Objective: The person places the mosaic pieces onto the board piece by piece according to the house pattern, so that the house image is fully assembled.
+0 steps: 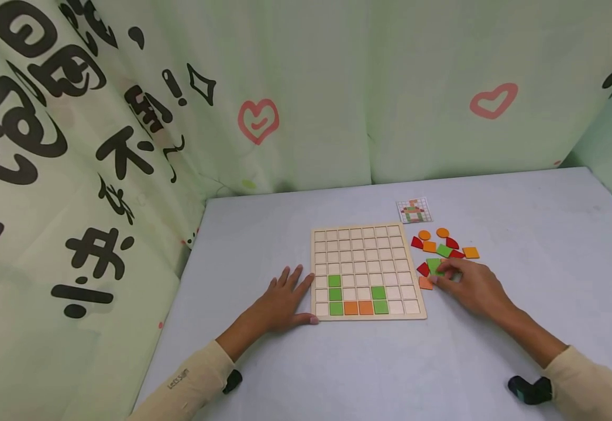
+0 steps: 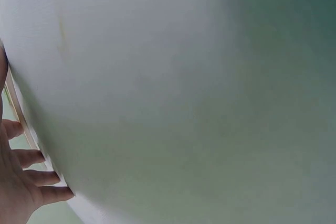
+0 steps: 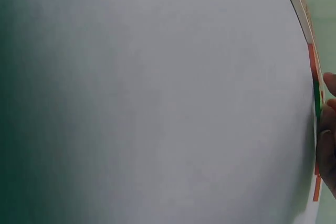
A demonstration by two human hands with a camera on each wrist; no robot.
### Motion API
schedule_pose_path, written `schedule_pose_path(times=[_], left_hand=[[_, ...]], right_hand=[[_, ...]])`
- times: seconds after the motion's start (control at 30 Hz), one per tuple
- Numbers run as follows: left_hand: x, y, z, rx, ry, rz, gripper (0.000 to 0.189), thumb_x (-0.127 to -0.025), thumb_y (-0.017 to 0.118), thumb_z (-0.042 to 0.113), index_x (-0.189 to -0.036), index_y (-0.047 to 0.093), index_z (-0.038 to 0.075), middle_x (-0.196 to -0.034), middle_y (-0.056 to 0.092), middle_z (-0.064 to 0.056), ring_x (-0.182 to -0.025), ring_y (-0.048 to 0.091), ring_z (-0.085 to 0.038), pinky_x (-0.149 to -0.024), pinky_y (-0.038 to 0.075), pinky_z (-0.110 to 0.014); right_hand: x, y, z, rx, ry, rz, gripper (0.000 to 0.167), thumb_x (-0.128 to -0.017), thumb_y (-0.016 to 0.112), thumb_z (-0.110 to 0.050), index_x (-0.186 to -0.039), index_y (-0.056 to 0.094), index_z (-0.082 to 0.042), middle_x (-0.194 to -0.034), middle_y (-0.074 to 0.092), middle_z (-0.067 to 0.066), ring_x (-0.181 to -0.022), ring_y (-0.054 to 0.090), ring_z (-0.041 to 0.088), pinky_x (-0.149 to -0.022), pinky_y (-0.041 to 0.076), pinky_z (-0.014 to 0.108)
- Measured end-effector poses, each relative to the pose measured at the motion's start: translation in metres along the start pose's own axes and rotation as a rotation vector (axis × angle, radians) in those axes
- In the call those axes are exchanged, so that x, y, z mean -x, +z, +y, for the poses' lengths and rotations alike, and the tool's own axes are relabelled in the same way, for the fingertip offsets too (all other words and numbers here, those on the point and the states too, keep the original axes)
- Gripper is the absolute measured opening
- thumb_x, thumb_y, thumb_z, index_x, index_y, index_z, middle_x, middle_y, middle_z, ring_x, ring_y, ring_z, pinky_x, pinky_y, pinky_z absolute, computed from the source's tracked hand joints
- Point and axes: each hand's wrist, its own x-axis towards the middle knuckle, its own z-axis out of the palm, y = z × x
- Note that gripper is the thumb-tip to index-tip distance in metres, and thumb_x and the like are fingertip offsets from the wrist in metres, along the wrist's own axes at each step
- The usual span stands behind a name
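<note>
- Left hand (image 1: pixel 284 303): fingers spread, at the left edge of the wooden grid board (image 1: pixel 357 255).
- Right hand (image 1: pixel 471 285): digits curved over the green square tile (image 1: pixel 432 264), right of the board; pinch indeterminable.
- Tile: probably light, stiff; best held by opposite edges.

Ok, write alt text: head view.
A person's right hand reaches among loose tiles beside a wooden board partly filled with green and orange squares. The left hand rests at the board's left edge; a picture card lies beyond.

Pale square wooden grid board (image 1: pixel 357 255) set on white tabletop (image 1: pixel 369 368), flat multicoloured geometric pieces (image 1: pixel 444 251) scattered to its right, square printed card (image 1: pixel 413 210) placed behind them
</note>
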Motion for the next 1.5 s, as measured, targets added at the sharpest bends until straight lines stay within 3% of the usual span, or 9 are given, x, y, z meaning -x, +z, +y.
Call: schedule_pose_path(times=[0.53,1.1,1.23,1.37,1.5], left_hand=[[-0.0009,0.0001,0.0001,-0.006,-0.014,0.001,0.097,-0.088,0.055,0.073,-0.162,0.022,0.021,-0.168,0.017,-0.014,-0.154,0.015,-0.043,-0.117,0.029,-0.060],[0.0005,-0.0010,0.0002,0.009,-0.004,-0.004,0.097,-0.088,0.055,0.073,-0.162,0.022,0.020,-0.168,0.016,-0.015,-0.154,0.014,-0.043,-0.117,0.029,-0.060],[0.0008,-0.0017,0.0008,0.013,-0.005,-0.004,0.097,-0.088,0.055,0.073,-0.161,0.022,0.020,-0.168,0.016,-0.015,-0.154,0.014,-0.044,-0.117,0.028,-0.060],[0.0009,-0.0025,0.0012,0.021,-0.005,-0.003,0.097,-0.088,0.056,0.073,-0.161,0.023,0.019,-0.168,0.017,-0.015,-0.154,0.015,-0.044,-0.117,0.028,-0.061],[0.0006,-0.0013,0.0009,0.018,-0.003,-0.001,0.097,-0.088,0.056,0.073,-0.161,0.023,0.019,-0.168,0.017,-0.015,-0.153,0.015,-0.044,-0.117,0.029,-0.060]], right_hand=[[-0.0003,-0.0033,0.0015,0.010,0.054,-0.017,0.047,-0.081,0.084,-0.023,-0.116,0.067,0.002,-0.082,0.063,0.004,-0.079,0.055,0.021,-0.054,0.038,0.026],[-0.0005,-0.0078,-0.0007,0.037,0.078,-0.118,0.047,-0.081,0.083,-0.021,-0.120,0.069,0.002,-0.087,0.064,0.009,-0.090,0.054,0.030,-0.056,0.045,0.028],[-0.0006,-0.0089,0.0000,0.052,0.052,-0.121,0.045,-0.081,0.083,-0.019,-0.119,0.070,0.003,-0.096,0.068,0.016,-0.098,0.057,0.037,-0.067,0.055,0.040],[0.0001,-0.0092,0.0002,0.047,0.033,-0.116,0.043,-0.082,0.083,-0.017,-0.117,0.070,0.003,-0.105,0.070,0.022,-0.106,0.058,0.042,-0.081,0.055,0.055],[0.0014,-0.0097,-0.0009,0.048,0.028,-0.109,0.042,-0.081,0.084,-0.015,-0.115,0.070,0.003,-0.104,0.070,0.021,-0.106,0.057,0.042,-0.082,0.055,0.057]])
